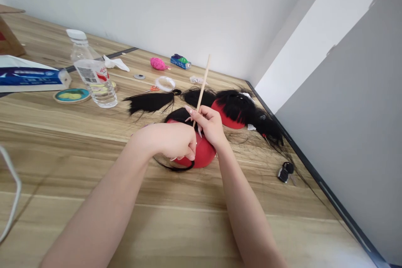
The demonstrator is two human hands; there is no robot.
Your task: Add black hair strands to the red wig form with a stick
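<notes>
Left hand [176,140]: you are pinching a black strand [179,169] | Right hand [210,124]: you are gripping a wooden stick [204,80] | Red dome [205,155]: sitting on the table [176,226] beneath your hands | Progress: black hair [180,115] is covering its far part; near side is showing bare, apparently unfinished

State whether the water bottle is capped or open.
Capped: a white cap sits on the neck of the water bottle.
</notes>
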